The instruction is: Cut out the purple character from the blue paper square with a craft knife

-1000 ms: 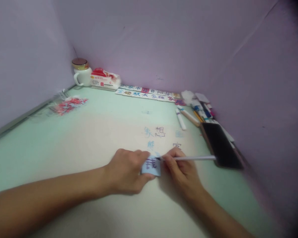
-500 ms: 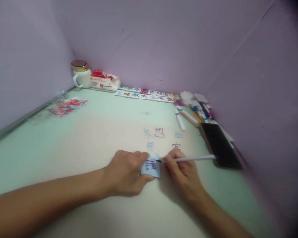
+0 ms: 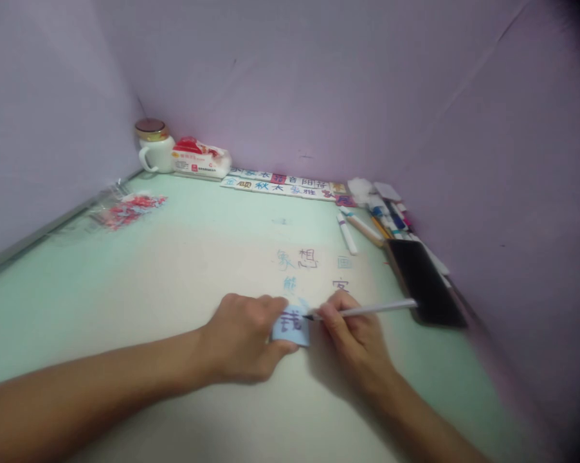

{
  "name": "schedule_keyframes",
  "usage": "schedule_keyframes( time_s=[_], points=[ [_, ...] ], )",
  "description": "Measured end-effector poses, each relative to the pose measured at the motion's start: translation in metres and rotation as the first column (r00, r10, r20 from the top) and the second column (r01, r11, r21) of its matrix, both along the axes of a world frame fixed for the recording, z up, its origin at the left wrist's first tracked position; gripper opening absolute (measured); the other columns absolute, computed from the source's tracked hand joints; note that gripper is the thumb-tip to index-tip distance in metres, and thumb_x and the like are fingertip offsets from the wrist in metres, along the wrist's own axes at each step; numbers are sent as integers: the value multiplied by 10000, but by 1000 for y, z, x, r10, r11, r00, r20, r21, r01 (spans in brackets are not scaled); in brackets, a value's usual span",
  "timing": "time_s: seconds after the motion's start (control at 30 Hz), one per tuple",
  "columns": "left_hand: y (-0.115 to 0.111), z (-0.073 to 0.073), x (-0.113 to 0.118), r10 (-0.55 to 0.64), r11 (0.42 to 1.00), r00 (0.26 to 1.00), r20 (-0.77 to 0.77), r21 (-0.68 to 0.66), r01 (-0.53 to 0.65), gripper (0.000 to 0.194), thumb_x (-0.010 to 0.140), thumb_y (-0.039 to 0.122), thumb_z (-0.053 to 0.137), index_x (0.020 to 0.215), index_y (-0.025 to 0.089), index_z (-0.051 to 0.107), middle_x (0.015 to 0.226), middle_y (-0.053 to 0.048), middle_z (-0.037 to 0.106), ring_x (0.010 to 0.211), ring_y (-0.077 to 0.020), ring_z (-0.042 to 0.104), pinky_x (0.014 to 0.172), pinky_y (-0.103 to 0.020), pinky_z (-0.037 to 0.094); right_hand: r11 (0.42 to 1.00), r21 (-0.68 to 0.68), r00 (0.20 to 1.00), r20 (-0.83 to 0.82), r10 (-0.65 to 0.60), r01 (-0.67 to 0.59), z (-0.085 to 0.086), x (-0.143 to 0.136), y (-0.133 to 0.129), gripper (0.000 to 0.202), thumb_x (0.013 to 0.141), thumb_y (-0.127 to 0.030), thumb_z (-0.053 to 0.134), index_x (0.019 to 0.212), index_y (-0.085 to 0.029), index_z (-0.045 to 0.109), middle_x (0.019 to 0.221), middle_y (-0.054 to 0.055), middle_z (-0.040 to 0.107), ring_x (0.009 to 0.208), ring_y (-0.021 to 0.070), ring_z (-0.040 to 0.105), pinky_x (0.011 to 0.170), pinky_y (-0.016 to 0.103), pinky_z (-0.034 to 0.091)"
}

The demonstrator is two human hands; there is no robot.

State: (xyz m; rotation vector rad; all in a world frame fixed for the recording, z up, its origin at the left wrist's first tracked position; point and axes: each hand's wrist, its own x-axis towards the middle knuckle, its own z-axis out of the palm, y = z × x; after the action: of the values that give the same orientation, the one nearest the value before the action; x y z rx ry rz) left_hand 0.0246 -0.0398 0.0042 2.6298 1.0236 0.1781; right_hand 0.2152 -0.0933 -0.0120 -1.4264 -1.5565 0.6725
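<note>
My left hand lies on the desk, its thumb and forefinger gripping the left side of a small light-blue card. A Chinese character in dark purple strokes covers the upper part of the card. In my right hand is a slim white pen-like tool, pinched near its dark tip. That tip meets the right part of the character; whether it presses on the card is too blurred to tell. Just beyond the card, loose blue and purple characters lie on the pale desk surface.
A dark phone rests at the right, near several markers. Along the back wall run two rows of character cards. A tissue pack and lidded white mug stand back left, behind a bag of red and blue scraps.
The tool's tip and my right hand have shifted slightly down on the card. The whole view has moved a little sideways. Both hands keep their grips.
</note>
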Motion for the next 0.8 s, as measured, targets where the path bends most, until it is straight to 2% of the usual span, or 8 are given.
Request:
schedule_keyframes(
  time_s=[0.47, 0.8],
  points=[
    [0, 0, 0, -6, 1000, 1000, 7, 20, 6, 377, 785, 470, 527, 1030, 184, 545, 856, -60, 686, 723, -258, 653, 610, -364, 491, 999, -40, 997, -70, -14, 11, -1, 2, -2, 349, 917, -365, 427, 606, -209, 403, 530, -60, 372, 499, 106, 376, 489, 244, 292],
    [0, 2, -2, -31, 999, 999, 13, 28, 30, 376, 800, 457, 510, 1057, 184, 533, 840, -61, 676, 705, -262, 645, 601, -375, 487, 997, -79, 996, -92, -11, 4, 1, 3, -2, 373, 907, -405, 413, 589, -217, 362, 514, -61, 340, 489, 109, 358, 484, 248, 279]
  ],
)
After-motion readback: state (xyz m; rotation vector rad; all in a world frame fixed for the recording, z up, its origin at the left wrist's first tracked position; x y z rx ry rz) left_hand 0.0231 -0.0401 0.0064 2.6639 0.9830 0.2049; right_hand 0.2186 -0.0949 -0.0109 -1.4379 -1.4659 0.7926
